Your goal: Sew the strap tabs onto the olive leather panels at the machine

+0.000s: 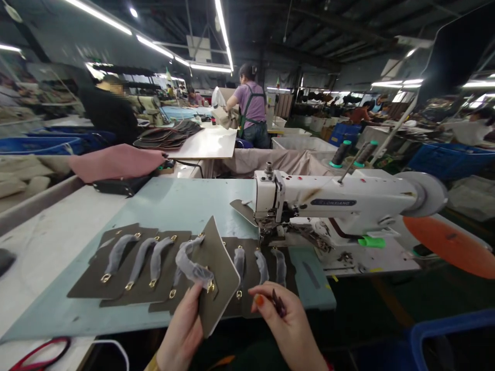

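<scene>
A brown panel [226,257] stands tilted in the left hand [188,315], its curved, film-wrapped handle [190,266] cloudy white; the right hand [285,318] holds a small dark tool [278,303].

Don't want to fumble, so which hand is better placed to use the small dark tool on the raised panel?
Probably your right hand: it holds the small dark tool beside the raised panel, while your left hand is occupied gripping that panel.
</scene>
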### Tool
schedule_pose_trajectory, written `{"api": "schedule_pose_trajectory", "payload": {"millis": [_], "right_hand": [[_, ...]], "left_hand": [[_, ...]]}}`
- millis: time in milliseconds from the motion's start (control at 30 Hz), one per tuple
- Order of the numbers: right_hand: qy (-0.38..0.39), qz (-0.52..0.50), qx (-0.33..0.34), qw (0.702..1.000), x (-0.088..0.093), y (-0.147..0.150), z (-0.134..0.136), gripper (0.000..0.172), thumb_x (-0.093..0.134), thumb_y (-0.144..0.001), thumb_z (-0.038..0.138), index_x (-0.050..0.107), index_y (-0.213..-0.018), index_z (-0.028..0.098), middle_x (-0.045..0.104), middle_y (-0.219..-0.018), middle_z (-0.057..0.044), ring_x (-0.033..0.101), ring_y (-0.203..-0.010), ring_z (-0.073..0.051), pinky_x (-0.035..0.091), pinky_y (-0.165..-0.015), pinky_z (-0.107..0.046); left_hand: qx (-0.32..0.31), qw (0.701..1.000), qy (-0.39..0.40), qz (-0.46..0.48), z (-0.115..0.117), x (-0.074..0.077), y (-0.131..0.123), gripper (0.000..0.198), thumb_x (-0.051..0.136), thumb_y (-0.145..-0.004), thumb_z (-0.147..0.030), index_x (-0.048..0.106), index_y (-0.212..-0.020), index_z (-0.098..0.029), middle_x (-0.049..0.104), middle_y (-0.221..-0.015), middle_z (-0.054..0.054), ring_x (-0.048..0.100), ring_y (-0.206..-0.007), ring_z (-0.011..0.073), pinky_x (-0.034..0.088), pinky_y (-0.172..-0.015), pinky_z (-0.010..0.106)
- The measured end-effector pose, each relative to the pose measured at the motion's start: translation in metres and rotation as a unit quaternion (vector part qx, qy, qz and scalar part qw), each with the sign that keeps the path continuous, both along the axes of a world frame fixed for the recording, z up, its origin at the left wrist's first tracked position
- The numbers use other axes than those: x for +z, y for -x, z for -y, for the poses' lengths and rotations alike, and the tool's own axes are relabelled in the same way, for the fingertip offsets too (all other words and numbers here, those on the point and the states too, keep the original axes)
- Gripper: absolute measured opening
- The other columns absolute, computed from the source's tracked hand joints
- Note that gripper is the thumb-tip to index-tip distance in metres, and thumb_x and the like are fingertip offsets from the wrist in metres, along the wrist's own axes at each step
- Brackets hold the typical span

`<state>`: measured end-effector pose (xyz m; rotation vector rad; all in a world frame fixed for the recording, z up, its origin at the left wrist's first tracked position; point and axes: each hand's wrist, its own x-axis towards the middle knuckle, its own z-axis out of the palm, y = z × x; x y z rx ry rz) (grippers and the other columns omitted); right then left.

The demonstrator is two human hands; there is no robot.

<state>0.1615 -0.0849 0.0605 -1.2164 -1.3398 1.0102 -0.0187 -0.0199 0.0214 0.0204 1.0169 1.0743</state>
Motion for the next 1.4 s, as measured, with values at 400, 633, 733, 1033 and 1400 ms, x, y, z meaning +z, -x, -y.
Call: {"api": "schedule_pose_trajectory", "payload": {"millis": [400, 633, 733, 1033, 1400], "right_hand": [[0.064, -0.018, 0.071, 0.995, 0.01, 0.021, -0.048, 0.035, 0.056, -0.09, 0.043, 0.063, -0.073, 0.013, 0.053, -0.061, 0.001, 0.04, -0.053, -0.007, 0.028, -0.049, -0.02], [0.147, -0.004, 0.061, 0.987, -0.003, 0.005, -0.074, 0.029, 0.052, -0.088, 0.032, 0.056, -0.065, 0.015, 0.055, -0.057, 0.001, 0.036, -0.05, -0.008, 0.025, -0.047, -0.02], [0.154, 0.006, 0.014, 0.988, -0.018, -0.007, -0.085, 0.03, 0.052, -0.087, 0.03, 0.055, -0.061, 0.016, 0.054, -0.055, 0.001, 0.04, -0.05, -0.009, 0.029, -0.049, -0.02], [0.156, -0.032, -0.119, 0.98, -0.086, -0.024, -0.112, 0.033, 0.056, -0.085, 0.035, 0.05, -0.058, 0.017, 0.051, -0.051, 0.002, 0.046, -0.05, -0.01, 0.035, -0.054, -0.021], [0.156, -0.135, -0.238, 0.949, -0.122, -0.015, -0.132, 0.031, 0.061, -0.082, 0.041, 0.052, -0.065, 0.017, 0.049, -0.053, 0.004, 0.034, -0.041, -0.007, 0.021, -0.04, -0.02]], "left_hand": [[0.005, 1.0, 0.017, 0.008, -0.023, -0.027, -0.004, 0.018, 0.046, -0.089, -0.009, 0.06, -0.1, -0.009, 0.073, -0.064, 0.008, 0.074, -0.07, 0.0271, 0.063, -0.059, 0.032], [0.004, 0.997, -0.051, -0.049, -0.052, -0.037, -0.002, 0.029, 0.056, -0.083, -0.007, 0.059, -0.111, -0.016, 0.075, -0.084, 0.007, 0.073, -0.077, 0.0246, 0.062, -0.067, 0.033], [-0.028, 0.992, -0.096, -0.076, -0.075, -0.035, -0.012, 0.038, 0.064, -0.077, -0.006, 0.06, -0.112, -0.019, 0.075, -0.087, 0.006, 0.073, -0.079, 0.0233, 0.061, -0.07, 0.031], [-0.154, 0.968, -0.14, -0.137, -0.136, -0.059, -0.04, 0.044, 0.077, -0.071, -0.017, 0.06, -0.112, -0.019, 0.076, -0.087, 0.007, 0.073, -0.078, 0.0237, 0.061, -0.066, 0.03], [-0.248, 0.935, -0.191, -0.165, -0.189, -0.072, -0.057, 0.03, 0.072, -0.077, -0.024, 0.063, -0.104, -0.014, 0.076, -0.084, 0.009, 0.071, -0.063, 0.0214, 0.06, -0.061, 0.031]]}}
